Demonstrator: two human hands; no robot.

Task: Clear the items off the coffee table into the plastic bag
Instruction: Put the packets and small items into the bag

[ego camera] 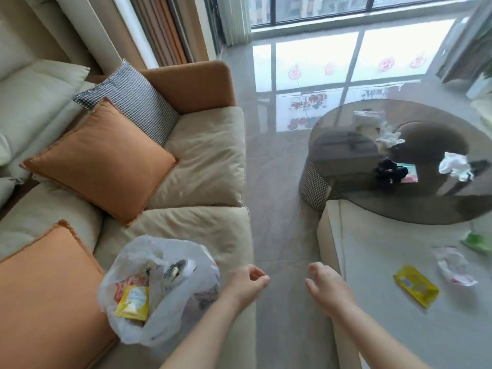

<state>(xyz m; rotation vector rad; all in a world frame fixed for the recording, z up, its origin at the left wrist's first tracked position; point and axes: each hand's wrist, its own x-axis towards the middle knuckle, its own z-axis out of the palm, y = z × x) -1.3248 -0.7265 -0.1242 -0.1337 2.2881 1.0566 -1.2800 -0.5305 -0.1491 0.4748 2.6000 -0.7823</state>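
A clear plastic bag sits open on the sofa seat, holding a yellow packet and other wrappers. My left hand hovers just right of the bag, fingers loosely curled, holding nothing. My right hand hangs over the floor gap by the white table, also empty. On that table lie a yellow packet, a crumpled clear wrapper and a green packet. The round glass table behind carries white crumpled tissues, a black bundle and more white paper.
The beige sofa with orange cushions and a checked cushion fills the left. A strip of glossy tiled floor runs between sofa and tables. Windows and curtains stand at the back.
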